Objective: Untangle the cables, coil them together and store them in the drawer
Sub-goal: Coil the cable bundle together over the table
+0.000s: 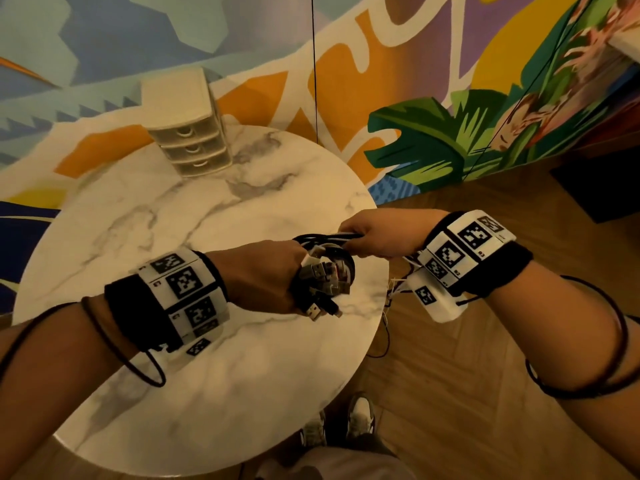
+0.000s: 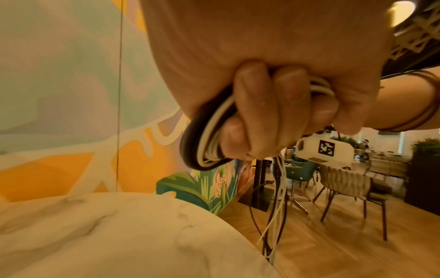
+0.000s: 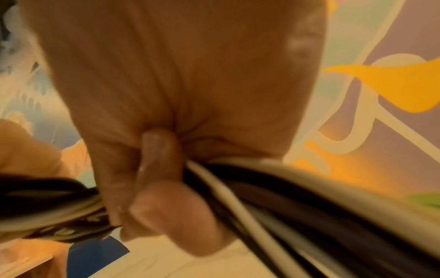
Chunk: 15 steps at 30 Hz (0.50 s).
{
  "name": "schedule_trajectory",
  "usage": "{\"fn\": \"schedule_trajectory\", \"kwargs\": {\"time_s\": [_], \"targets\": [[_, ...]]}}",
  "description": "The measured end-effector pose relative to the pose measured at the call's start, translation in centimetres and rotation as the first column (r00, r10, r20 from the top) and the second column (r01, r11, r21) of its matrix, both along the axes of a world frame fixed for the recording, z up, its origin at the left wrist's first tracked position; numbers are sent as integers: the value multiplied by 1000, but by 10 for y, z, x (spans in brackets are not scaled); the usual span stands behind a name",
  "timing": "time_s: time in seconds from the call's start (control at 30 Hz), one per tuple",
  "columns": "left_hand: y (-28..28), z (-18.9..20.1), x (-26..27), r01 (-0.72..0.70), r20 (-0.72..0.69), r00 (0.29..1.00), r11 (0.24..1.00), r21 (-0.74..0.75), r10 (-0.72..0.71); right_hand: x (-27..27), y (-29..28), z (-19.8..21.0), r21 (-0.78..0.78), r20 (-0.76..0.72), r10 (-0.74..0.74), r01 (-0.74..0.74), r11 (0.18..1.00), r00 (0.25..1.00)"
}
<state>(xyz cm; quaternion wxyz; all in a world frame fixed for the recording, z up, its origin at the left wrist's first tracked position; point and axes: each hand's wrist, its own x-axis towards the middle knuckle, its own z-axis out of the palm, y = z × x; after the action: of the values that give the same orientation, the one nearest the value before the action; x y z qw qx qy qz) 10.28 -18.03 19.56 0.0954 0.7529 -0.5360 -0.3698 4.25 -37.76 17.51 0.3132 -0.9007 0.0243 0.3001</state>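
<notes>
A bundle of black and white cables (image 1: 325,268) is held in loops above the right part of the round marble table (image 1: 173,244). My left hand (image 1: 266,275) grips the coil in a fist, with several USB plugs sticking out below it. In the left wrist view my fingers (image 2: 254,112) curl round the looped cables (image 2: 202,143), and loose ends hang down past the table edge. My right hand (image 1: 374,237) grips the same strands just to the right; its fingers (image 3: 166,203) close over black and white cables (image 3: 273,197). The small white drawer unit (image 1: 187,126) stands at the table's far side, drawers closed.
The table edge lies right below my hands, with wooden floor (image 1: 467,393) beyond it. A painted wall (image 1: 346,64) runs behind the table. Chairs and tables (image 2: 345,184) stand further off to the right. The person's shoes (image 1: 360,417) are at the table's near edge.
</notes>
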Motion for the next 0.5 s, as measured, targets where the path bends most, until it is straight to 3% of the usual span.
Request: {"fn": "schedule_trajectory", "kwargs": {"time_s": [0.13, 0.23, 0.4, 0.47, 0.5], "targets": [[2, -8, 11, -65, 163, 985, 997, 35, 58, 4, 3, 9, -60, 81, 0, 4, 998, 997], [10, -20, 26, -224, 147, 961, 970, -98, 236, 4, -1, 14, -101, 196, -45, 65, 993, 980], [18, -49, 38, -438, 168, 848, 844, -311, 502, 3, 12, 17, -83, 315, -141, 175, 981, 939], [9, -53, 33, -517, 80, 796, 743, -425, 600, 6, 23, 17, -18, 356, -224, 246, 969, 907], [4, -53, 31, -594, -19, 747, 653, -471, 665, 7, 28, 17, 35, 366, -272, 279, 960, 890]]}}
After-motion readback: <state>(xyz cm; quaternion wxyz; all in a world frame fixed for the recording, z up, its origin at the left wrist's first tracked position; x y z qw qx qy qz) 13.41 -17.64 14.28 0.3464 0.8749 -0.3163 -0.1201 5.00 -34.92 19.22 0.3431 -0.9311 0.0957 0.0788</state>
